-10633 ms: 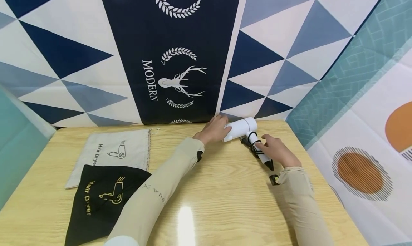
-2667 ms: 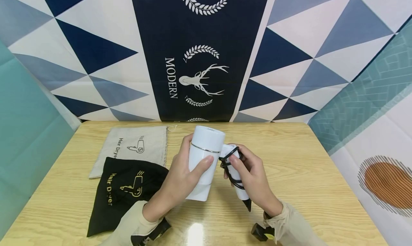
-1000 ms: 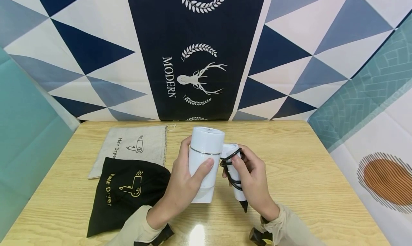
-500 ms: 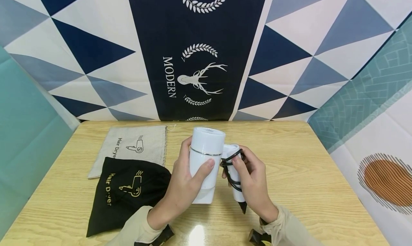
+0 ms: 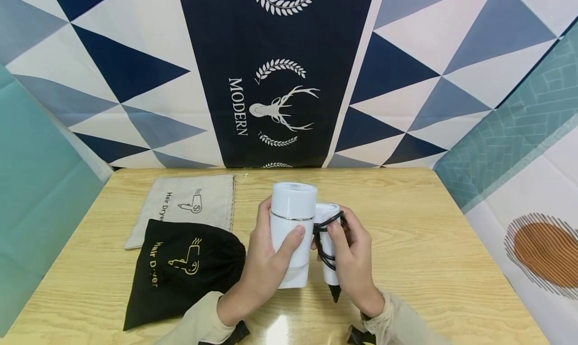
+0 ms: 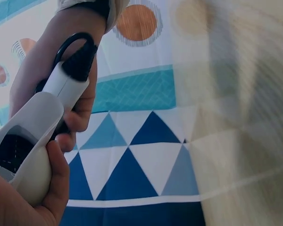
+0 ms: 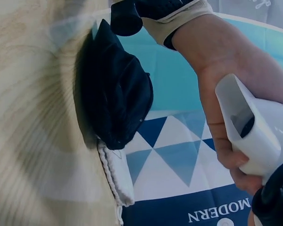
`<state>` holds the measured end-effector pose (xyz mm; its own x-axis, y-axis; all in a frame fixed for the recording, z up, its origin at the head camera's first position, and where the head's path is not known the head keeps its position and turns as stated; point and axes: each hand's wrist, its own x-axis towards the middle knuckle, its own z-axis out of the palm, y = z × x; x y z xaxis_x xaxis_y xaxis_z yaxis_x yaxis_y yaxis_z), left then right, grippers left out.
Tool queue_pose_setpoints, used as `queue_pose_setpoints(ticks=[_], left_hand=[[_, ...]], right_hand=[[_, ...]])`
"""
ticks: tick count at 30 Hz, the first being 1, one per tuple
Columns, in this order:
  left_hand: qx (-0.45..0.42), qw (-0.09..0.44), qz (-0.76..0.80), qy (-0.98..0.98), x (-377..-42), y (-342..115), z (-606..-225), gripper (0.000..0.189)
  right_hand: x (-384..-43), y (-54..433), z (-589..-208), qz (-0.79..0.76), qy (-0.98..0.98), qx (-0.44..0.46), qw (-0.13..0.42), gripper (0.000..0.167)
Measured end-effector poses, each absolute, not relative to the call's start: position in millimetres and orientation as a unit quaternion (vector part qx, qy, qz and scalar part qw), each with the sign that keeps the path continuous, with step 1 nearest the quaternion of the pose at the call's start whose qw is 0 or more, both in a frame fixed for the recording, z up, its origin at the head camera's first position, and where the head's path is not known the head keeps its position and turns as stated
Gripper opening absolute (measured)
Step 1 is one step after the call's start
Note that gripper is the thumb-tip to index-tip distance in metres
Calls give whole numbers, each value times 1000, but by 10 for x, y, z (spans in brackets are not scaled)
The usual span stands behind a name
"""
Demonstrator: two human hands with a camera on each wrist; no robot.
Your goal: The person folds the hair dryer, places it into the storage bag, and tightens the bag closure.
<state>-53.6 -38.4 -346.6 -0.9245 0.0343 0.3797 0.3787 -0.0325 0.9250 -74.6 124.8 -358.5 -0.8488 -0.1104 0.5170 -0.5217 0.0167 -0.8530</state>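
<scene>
Just above the table, both hands hold a white hair dryer. My left hand grips its barrel, the thumb lying across the front below a thin silver ring. The handle points down towards me on the right, and my right hand holds it. A black cord is wound round the handle, whose tip is black. In the left wrist view the black cord end sticks out past the handle. The nozzle opening shows in the right wrist view.
A black drawstring bag printed "Hair Dryer" lies left of my left forearm. It overlaps a beige cloth bag with the same print. The wooden table reaches back to a patterned cloth wall.
Ten seconds ago the hair dryer lay at the table's back right, with both hands at it. Now it is lifted near the middle. Over the last second it has shifted only slightly.
</scene>
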Motion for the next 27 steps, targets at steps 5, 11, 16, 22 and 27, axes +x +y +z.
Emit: queue_pose_setpoints(ticks=[5,11,16,22,27], left_hand=[[-131,125,-709,-682,-522,-324,-3536,55],[-128,147,-717,-669,-499,-251,-3601,55],[-127,152,-722,-662,-472,-229,-3622,56],[-131,142,-721,-666,-484,-251,-3619,55],[-136,128,-716,-673,-517,-259,-3602,54]], right_hand=[[-717,1220,-3619,655,-709,203,165,23],[-704,1181,-3650,639,-716,201,195,26],[-684,1160,-3670,646,-712,197,189,28],[-687,1154,-3678,646,-713,197,188,27],[-712,1174,-3670,646,-716,190,185,26]])
